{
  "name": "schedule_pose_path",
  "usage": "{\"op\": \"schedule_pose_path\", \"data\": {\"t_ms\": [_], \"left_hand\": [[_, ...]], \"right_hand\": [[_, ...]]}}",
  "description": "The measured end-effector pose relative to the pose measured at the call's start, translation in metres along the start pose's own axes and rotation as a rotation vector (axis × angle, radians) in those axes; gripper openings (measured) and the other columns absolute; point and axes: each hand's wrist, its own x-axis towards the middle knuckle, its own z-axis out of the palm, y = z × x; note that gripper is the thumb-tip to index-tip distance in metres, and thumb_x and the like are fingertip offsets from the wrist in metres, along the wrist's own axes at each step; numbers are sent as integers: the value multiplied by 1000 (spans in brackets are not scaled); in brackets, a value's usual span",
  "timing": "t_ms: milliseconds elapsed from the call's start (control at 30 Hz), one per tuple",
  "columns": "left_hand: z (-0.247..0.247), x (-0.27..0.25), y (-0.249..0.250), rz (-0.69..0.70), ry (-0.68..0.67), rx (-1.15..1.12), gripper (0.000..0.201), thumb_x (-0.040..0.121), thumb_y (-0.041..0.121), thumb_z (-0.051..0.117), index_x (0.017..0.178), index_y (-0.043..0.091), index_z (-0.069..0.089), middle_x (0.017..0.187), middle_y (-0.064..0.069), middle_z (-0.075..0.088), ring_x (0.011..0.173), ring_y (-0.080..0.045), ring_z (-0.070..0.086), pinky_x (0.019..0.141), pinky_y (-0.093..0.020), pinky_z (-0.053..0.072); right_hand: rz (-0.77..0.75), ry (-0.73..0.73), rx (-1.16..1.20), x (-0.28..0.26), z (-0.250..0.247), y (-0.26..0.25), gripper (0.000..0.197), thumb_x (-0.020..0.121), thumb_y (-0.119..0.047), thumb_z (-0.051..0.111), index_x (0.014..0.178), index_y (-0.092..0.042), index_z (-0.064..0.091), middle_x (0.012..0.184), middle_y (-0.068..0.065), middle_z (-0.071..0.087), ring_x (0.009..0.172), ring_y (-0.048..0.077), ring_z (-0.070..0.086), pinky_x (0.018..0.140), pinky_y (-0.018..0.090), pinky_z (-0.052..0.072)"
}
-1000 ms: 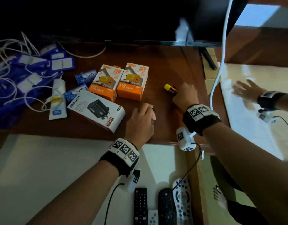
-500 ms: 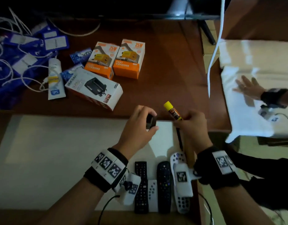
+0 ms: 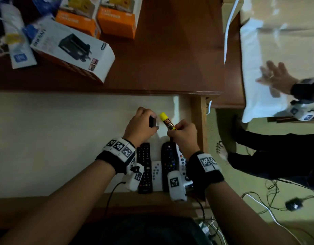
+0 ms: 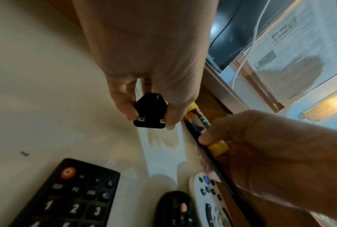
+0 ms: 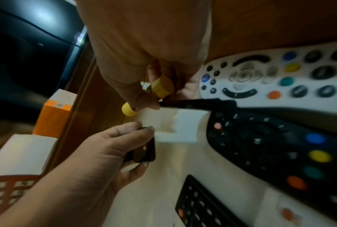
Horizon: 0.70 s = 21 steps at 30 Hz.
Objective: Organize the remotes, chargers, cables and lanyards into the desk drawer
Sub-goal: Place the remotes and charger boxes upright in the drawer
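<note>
Drawer (image 3: 46, 138) pulled open below the wooden surface (image 3: 170, 59), pale liner inside. Left hand (image 3: 140, 124) above the drawer's right part, fingers and thumb pinching a small black charger plug (image 4: 150, 114); metal pins visible in the left wrist view. Right hand (image 3: 182, 133) just beside it, the 2 hands close but not touching. Right hand curled round a yellow-capped tube (image 3: 167, 121) and also a thin black pen-like stick (image 5: 194, 104); what the stick is cannot be told.

4 remotes lie side by side in the drawer's near right corner: long black remote (image 3: 143, 156), small white remote (image 3: 155, 171), rounded black remote (image 3: 168, 156), white remote with coloured buttons (image 5: 270, 76) against the right wall.

On the surface, at the left: white charger box (image 3: 73, 50), 2 orange charger boxes (image 3: 115, 18) behind it, white tube (image 3: 18, 50) further left.

Another person's hand (image 3: 274, 76) on a white cloth (image 3: 255, 94) at right.
</note>
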Motion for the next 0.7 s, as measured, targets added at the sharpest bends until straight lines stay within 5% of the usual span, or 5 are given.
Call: {"op": "schedule_pose_path", "data": {"t_ms": [367, 500, 700], "left_hand": [[9, 28, 6, -83, 12, 134, 44, 79, 21, 73, 117, 18, 52, 124, -12, 43, 108, -37, 50, 86, -44, 47], [11, 27, 0, -88, 2, 84, 44, 78, 21, 71, 118, 17, 52, 122, -14, 43, 106, -40, 51, 87, -45, 47], [16, 19, -5, -105, 9, 70, 41, 79, 16, 68, 117, 17, 53, 122, -14, 43, 107, -40, 48, 87, -44, 45]], "right_hand": [[-49, 97, -350, 42, 17, -38, 28, 82, -6, 59, 109, -1, 55, 110, 21, 62, 100, 40, 61, 71, 34, 47], [-43, 73, -421, 40, 15, -26, 30, 84, -5, 55, 113, 0, 53, 115, 22, 60, 105, 41, 58, 81, 39, 49], [-104, 148, -399, 31, 17, -13, 27, 76, -15, 58, 96, 3, 57, 104, 21, 60, 92, 40, 59, 66, 34, 43]]}}
